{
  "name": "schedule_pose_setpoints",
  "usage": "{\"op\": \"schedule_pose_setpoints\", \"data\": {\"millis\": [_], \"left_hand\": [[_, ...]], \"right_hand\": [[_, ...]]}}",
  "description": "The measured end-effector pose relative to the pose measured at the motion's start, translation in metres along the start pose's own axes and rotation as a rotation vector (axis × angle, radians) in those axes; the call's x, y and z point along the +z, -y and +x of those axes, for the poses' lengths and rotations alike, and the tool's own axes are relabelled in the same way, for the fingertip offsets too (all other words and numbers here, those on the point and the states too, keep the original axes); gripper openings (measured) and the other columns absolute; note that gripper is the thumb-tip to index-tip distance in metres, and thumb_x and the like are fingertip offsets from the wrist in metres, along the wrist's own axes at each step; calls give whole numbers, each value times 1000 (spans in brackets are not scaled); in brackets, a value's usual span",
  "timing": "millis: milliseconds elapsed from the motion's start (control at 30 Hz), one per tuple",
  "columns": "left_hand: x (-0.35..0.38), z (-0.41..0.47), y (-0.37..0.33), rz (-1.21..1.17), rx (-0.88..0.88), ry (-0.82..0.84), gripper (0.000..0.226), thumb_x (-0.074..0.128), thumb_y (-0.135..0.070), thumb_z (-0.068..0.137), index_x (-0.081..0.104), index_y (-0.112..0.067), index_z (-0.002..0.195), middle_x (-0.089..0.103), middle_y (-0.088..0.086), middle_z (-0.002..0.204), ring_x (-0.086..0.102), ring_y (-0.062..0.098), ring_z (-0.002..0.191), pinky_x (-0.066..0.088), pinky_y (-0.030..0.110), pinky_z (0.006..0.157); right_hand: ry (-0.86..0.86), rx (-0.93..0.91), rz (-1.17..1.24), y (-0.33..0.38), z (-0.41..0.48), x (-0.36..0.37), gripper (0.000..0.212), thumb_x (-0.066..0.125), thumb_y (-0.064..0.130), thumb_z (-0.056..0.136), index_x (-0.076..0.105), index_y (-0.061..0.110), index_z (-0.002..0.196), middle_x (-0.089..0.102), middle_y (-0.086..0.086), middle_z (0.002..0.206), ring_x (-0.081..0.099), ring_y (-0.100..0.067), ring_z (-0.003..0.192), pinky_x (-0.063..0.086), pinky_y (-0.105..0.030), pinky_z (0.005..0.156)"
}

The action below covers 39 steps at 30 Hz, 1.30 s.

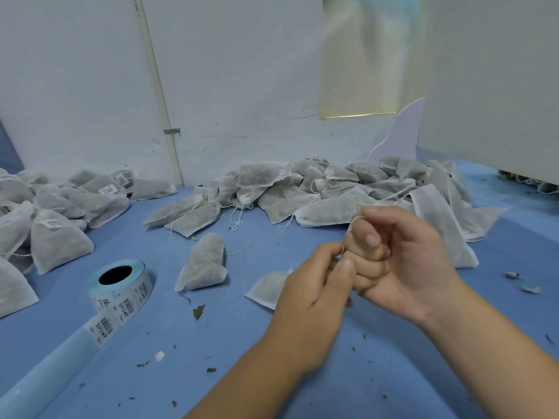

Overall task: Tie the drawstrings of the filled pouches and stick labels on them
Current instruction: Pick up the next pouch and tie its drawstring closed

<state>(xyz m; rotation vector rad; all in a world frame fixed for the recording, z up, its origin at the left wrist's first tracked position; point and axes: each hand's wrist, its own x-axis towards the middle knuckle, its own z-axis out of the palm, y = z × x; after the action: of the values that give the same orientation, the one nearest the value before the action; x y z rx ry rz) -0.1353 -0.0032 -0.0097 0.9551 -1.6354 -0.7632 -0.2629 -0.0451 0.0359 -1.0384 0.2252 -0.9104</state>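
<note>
Both hands together, just above the blue table (242, 373), right of centre. Right hand (402, 261) curled into a loose fist, palm turned inward. A thin white drawstring (352, 220) loops over its index finger and runs down the knuckles toward the left hand (314, 291). Left thumb and forefinger pinch that string where the two hands meet, so both hands are closed on it and touching each other.

One pouch (267, 290) lies flat on the table directly under the left hand, only its left corner showing. The string seems to lead to it, but the hands hide the join.

Another filled pouch (205, 264) sits alone just left of the hands, neck gathered, a loose string end trailing to its right. Behind it, against the white wall (242, 71), a long heap of unlabelled pouches (317, 189) with strings hanging free. Far left, a separate pile of labelled pouches (57, 237), white barcode stickers on several.

Label roll (121, 287) stands on its side at front left, between the labelled pile and the lone pouch. Its pale blue backing strip (45, 373) runs out toward the lower-left corner, with a few barcode labels on the part nearest the roll.

Dried leaf (198, 311) and small dark crumbs lie scattered over the table. A white pipe (157, 86) runs down the wall
</note>
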Motion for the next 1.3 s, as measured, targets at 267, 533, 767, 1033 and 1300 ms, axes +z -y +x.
{"op": "schedule_pose_setpoints", "data": {"millis": [267,533,767,1033,1300], "left_hand": [[-28,19,-9,-104,-243,34,33,62,-21,90,63,-25,57,61,0,56,48,11,43,36,13,49],[-58,27,-19,-333,-127,148,18,63,-23,82,80,-20,80,72,2,71,70,15,72,53,20,69],[-64,29,-22,-443,-158,49,19,72,-23,82,79,-10,94,64,-2,64,64,16,57,55,28,68],[-58,31,-29,-390,-173,-172,14,68,-25,87,81,-20,89,53,-4,60,44,10,44,46,24,54],[-57,33,-24,305,1,-200,23,65,-23,93,73,-8,78,64,14,68,56,28,62,50,37,63]], "right_hand": [[-286,-49,-75,14,2,-24,29,52,24,76,51,15,48,5,6,50,3,-12,42,9,-21,41],[-392,-93,-458,-12,9,-32,29,50,18,97,60,5,73,21,7,45,15,-9,38,17,-18,41],[-481,-97,-652,-29,12,-17,27,56,20,96,67,15,71,28,4,45,21,-12,39,20,-21,42],[-560,-175,-853,-36,10,-2,22,60,21,92,64,22,70,32,12,42,25,-10,41,23,-23,43],[-296,-227,-878,-33,3,13,19,60,33,82,61,20,68,40,9,46,24,-10,43,24,-19,44]]}}
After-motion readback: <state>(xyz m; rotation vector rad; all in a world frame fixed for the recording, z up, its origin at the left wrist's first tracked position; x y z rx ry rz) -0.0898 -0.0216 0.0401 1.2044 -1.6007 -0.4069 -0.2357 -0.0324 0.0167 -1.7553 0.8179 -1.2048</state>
